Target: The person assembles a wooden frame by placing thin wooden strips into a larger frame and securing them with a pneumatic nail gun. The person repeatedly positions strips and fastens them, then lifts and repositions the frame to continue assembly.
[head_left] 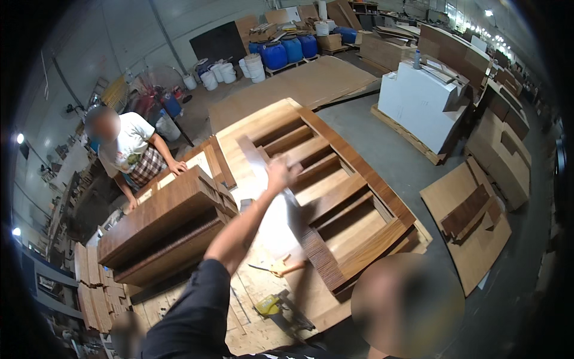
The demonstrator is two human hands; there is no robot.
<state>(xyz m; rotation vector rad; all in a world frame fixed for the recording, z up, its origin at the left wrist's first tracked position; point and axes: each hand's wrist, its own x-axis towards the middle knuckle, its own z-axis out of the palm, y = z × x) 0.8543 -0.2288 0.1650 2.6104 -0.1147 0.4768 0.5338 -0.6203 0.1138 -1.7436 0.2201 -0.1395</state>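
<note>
My left hand [281,173], at the end of a dark-sleeved arm, is over the near-left rail of a brown wooden frame [359,185]. The fingers look curled in, partly smeared by motion; what they hold, if anything, I cannot make out. Crosspieces divide the frame into several openings, and it lies on a pale wooden worktable [239,299]. Nearer me on the table are a tool with an orange-yellow handle [280,267] and a yellow-and-black power tool [281,310]. At the lower right, a blurred patch covers skin-coloured shapes; my right hand cannot be made out there.
A long brown wooden cabinet piece [161,227] stands left of my arm. Beyond it a person [134,146] in a white shirt rests their hands by the wood. Blue drums [275,55], white buckets [224,73], a white cabinet [412,107] and a leaning board [472,239] stand around.
</note>
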